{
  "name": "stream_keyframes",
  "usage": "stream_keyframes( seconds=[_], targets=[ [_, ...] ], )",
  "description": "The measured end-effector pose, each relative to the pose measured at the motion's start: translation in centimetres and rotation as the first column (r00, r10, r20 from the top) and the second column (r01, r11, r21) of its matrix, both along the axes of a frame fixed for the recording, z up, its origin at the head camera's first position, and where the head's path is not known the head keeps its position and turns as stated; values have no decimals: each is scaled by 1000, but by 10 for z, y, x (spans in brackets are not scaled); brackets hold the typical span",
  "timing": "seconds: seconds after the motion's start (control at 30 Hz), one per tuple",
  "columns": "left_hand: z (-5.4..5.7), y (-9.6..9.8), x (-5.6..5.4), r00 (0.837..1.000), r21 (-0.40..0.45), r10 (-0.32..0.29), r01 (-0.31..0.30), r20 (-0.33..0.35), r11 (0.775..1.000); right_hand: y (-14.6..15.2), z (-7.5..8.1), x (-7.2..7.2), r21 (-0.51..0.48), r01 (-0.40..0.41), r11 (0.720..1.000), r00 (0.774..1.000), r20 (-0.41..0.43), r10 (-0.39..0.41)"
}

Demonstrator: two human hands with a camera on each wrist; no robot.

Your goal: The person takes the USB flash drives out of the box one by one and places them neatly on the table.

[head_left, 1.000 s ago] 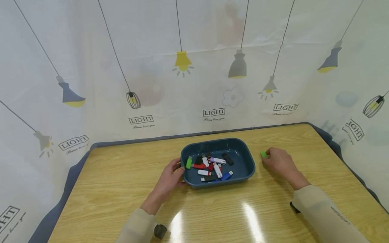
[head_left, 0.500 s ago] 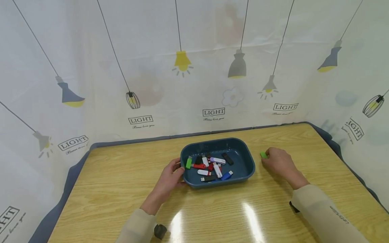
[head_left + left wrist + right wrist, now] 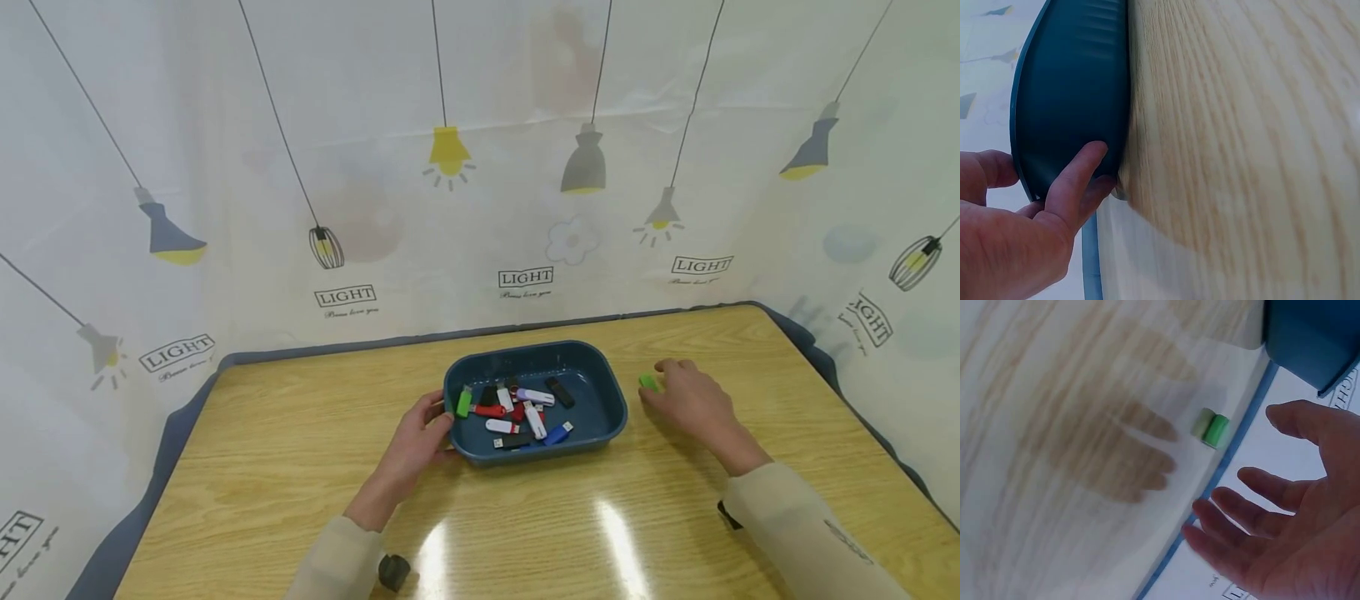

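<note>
Left hand (image 3: 414, 437) grips blue tray (image 3: 594, 412); right hand (image 3: 696, 402), empty, loosely spread by green block (image 3: 1215, 430). I judge pickup or release; lifting would need a pinch.

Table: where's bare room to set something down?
Bare: the table left of the left hand, between the sleeves in front, and right of the right hand. In the blue tray, mainly the right end. Crowded: its left and middle, full of USB sticks; tray-to-right-hand gap holds the green block.
</note>
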State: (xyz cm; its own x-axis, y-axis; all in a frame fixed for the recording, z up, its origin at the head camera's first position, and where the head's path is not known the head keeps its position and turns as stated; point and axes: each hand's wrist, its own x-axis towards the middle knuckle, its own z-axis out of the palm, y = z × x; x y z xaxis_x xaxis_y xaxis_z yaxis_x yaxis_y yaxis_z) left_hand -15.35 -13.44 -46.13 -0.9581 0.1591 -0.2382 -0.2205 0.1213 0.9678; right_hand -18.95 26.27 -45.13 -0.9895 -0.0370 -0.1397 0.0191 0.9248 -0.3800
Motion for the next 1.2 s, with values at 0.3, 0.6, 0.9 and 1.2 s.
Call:
stream_keyframes(
  seconds=[0.3, 0.6, 0.9, 1.2],
  targets=[
    [-1, -1, 1, 1000, 6, -10, 10, -8, 1000, -13, 16, 9, 13, -73, 997, 986, -151, 74],
    [0, -1, 1, 1000, 18, -8, 8, -4, 1000, -35, 30, 16, 9, -124, 992, 952, -282, 122],
    [1, -2, 1, 1000, 21, -13, 13, -5, 1000, -55, 38, 14, 46, -152, 987, 900, -406, 158],
    [1, -2, 1, 1000, 24, -15, 15, -6, 1000, -77, 38, 1, 41, -241, 970, 853, -469, 232]
  ],
)
